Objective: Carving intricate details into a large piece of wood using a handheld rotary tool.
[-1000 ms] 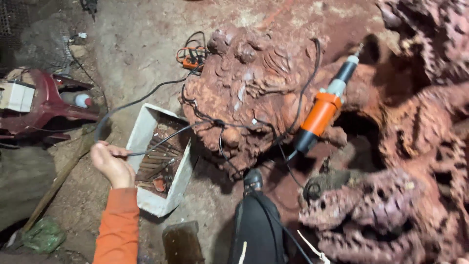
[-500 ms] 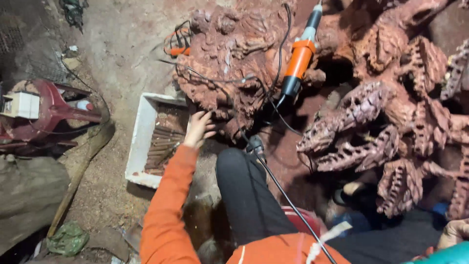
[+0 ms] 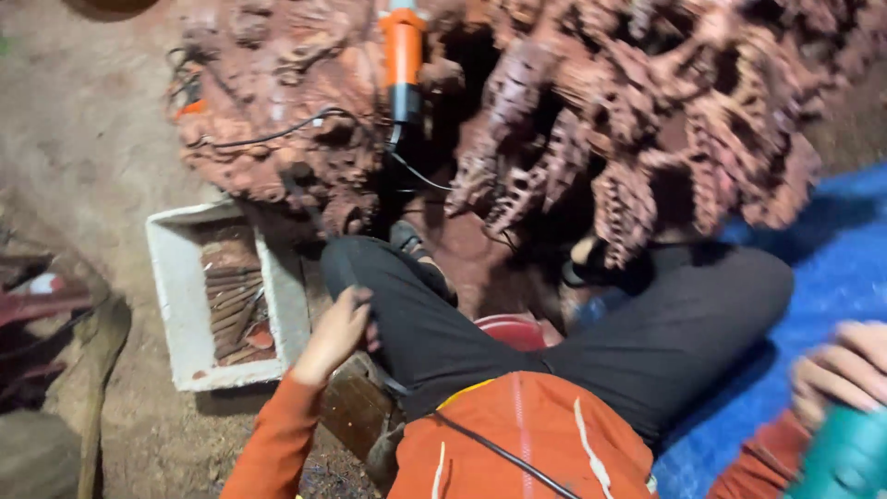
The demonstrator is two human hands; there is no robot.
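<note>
Woodcarving workshop, dirt floor (image 3: 83, 139), large reddish carved wood sculpture (image 3: 647, 111), orange power tool (image 3: 404, 55), box of chisels (image 3: 176, 296)

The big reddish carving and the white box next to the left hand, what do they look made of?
The carving looks like reddish wood, matt and unvarnished, deeply cut into knobbly relief. The white box looks like foam, judging by its thick, chipped, dull walls. The left hand is close beside it.
</note>
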